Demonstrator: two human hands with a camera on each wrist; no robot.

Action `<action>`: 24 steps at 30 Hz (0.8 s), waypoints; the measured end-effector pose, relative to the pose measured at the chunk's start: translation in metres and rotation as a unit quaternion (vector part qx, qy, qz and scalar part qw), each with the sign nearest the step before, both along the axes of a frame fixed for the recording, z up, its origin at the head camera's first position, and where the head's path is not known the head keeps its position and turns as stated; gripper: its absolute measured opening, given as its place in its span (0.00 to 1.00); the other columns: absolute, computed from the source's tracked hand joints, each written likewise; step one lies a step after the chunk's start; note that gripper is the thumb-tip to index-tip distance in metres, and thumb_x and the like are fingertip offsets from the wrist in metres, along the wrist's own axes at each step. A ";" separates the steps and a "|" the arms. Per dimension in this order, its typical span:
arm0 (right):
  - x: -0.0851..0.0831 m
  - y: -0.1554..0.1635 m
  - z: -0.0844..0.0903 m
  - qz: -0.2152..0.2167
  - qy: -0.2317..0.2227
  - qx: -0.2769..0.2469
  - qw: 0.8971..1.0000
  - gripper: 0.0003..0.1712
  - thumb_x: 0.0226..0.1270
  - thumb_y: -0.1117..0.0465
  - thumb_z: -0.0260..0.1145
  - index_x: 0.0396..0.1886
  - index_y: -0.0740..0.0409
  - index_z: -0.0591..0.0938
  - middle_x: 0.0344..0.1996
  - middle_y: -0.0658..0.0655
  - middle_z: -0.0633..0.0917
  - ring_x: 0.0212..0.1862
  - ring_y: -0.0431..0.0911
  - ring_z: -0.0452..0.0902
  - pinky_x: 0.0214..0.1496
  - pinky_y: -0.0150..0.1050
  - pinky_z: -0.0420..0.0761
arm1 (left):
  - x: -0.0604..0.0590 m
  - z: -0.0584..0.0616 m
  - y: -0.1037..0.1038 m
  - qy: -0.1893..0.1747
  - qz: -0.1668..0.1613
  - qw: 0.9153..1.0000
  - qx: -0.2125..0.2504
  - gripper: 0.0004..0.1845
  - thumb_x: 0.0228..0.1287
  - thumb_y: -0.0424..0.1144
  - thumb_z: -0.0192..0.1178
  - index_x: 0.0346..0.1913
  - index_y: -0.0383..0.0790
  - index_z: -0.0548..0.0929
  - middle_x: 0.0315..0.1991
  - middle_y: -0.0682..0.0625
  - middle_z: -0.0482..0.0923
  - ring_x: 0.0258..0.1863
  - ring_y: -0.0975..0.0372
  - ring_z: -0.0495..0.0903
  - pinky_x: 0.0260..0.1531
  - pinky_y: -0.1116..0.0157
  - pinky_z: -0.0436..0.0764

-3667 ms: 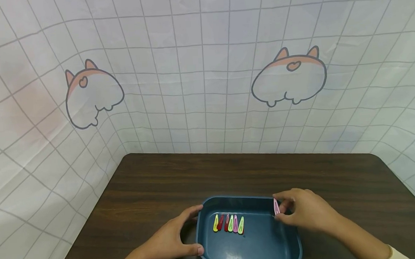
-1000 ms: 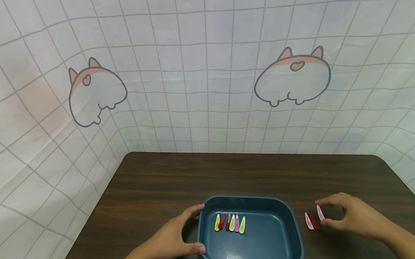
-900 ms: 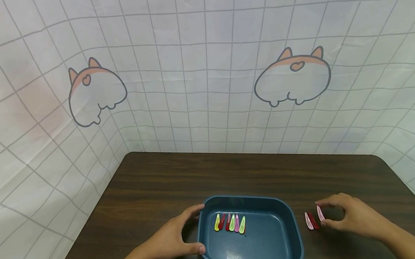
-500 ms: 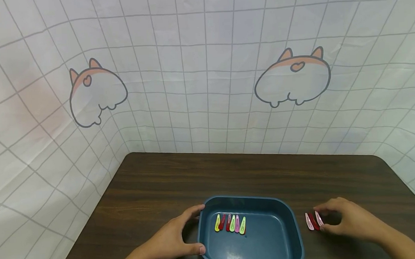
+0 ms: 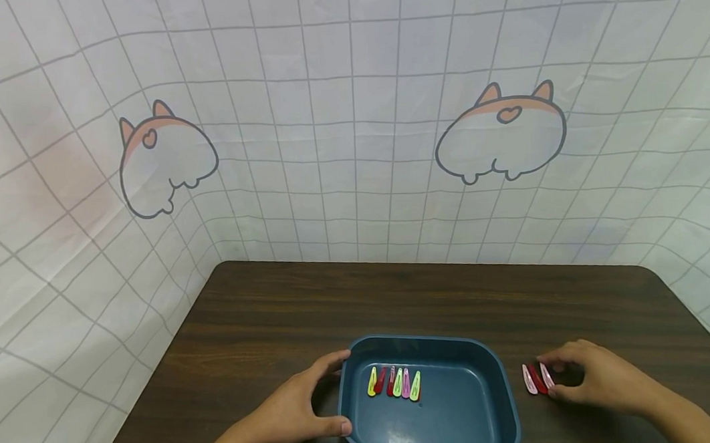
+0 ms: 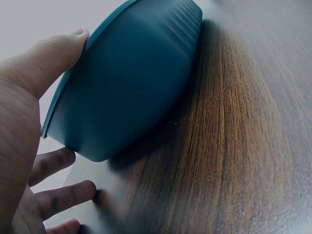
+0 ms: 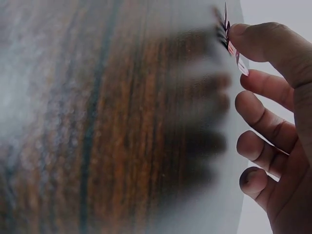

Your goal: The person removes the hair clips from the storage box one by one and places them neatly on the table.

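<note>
A dark teal tray (image 5: 461,406) sits at the table's near edge, with a row of several hair clips (image 5: 395,382) in yellow, red, green and pink on its left floor. My left hand (image 5: 329,393) grips the tray's left end, thumb on the near rim; the left wrist view shows the tray's outer wall (image 6: 131,83) against that hand (image 6: 68,97). To the right of the tray, my right hand (image 5: 550,376) pinches a pink hair clip (image 5: 545,373) between thumb and forefinger, low on the table. It lies next to a red clip (image 5: 538,379) and another pink clip (image 5: 528,378).
The dark wooden table (image 5: 395,299) stretches bare behind the tray to a white gridded cloth backdrop (image 5: 351,148) that wraps round the left and right sides. In the right wrist view the tabletop (image 7: 122,122) is blurred and close.
My right hand carried a pink clip from the tray's right side out to the table and lowered it beside the red and pink clips. The left hand and tray stayed put.
</note>
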State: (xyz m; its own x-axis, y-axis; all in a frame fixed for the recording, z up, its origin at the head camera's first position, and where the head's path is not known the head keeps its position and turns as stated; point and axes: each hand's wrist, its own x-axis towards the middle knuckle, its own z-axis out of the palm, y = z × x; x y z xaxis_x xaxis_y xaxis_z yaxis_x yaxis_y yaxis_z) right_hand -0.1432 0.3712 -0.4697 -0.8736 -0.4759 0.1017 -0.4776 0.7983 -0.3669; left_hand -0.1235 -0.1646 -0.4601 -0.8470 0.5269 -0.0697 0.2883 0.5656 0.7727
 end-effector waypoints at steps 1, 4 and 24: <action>0.000 0.000 0.000 -0.001 0.001 -0.001 1.000 0.27 0.54 0.44 0.82 0.51 0.49 0.88 0.36 0.35 0.76 0.40 0.33 0.70 0.38 0.37 0.77 | 0.000 0.000 0.000 0.000 0.000 1.000 0.000 0.52 0.55 0.62 0.75 0.79 0.66 0.56 0.70 0.56 0.72 0.67 0.53 0.72 0.66 0.34 0.62; 0.000 0.001 -0.002 0.000 0.007 -0.002 1.000 0.27 0.54 0.44 0.82 0.51 0.49 0.88 0.36 0.34 0.76 0.40 0.32 0.70 0.38 0.37 0.77 | 0.000 0.000 0.000 0.000 0.000 1.000 0.000 0.52 0.55 0.62 0.75 0.79 0.66 0.56 0.69 0.56 0.72 0.67 0.54 0.72 0.66 0.34 0.62; 0.000 -0.001 -0.002 0.008 0.022 -0.001 1.000 0.28 0.55 0.43 0.81 0.53 0.50 0.87 0.36 0.35 0.75 0.40 0.33 0.69 0.37 0.37 0.75 | 0.000 -0.001 0.000 0.007 0.000 1.000 -0.008 0.52 0.55 0.64 0.74 0.79 0.67 0.56 0.70 0.55 0.71 0.67 0.52 0.72 0.64 0.33 0.64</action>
